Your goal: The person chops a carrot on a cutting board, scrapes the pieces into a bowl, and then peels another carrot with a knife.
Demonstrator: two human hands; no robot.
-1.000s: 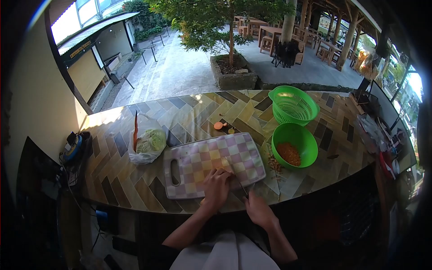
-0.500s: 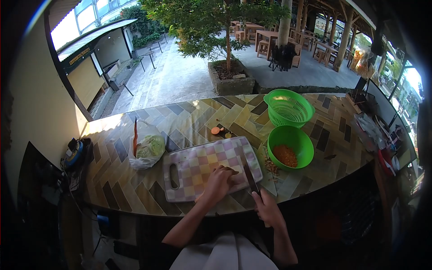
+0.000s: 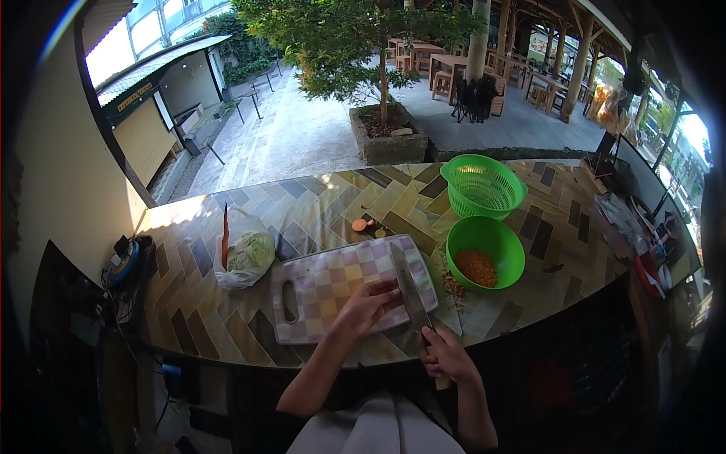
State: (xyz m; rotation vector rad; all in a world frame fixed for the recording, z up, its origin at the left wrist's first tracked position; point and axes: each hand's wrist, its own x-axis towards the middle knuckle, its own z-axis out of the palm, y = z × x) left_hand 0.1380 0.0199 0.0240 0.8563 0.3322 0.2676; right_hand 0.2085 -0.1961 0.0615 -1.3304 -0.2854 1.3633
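- The handle of a long, straight knife with a grey metal blade point(image 3: 409, 286) is wrapped by the right grip point(image 3: 450, 357); most of the light, wood-coloured handle is covered by the fingers, and only its butt is left exposed below them.
- The blade is angled up and away over the right part of the cutting board; whether the board is touched by it cannot be told.
- The left grip point(image 3: 368, 305) is held beside the blade with its fingers partly bent; whether the metal is touched, or anything is pinched, cannot be made out.
- Beneath both, a rectangular cutting board checked in pink, white and yellow point(image 3: 318, 274) is laid flat, its near edge partly hidden by the left wrist; a handle slot is seen at its left end.
- Beyond the board, a round orange slice point(image 3: 359, 225) is seen, with smaller pieces too tiny to be identified.
- To the right, a round bright-green bowl point(image 3: 516, 253) is partly filled with fine orange bits point(image 3: 476, 268); the lower front of a green slotted colander point(image 3: 484, 181) is hidden behind it.
- To the left, a pale-green leafy vegetable point(image 3: 249, 250) is partly covered by a crumpled white plastic bag point(image 3: 238, 281).
- Everything is carried by a herringbone-patterned counter point(image 3: 203, 299), its near edge interrupted by the forearms.
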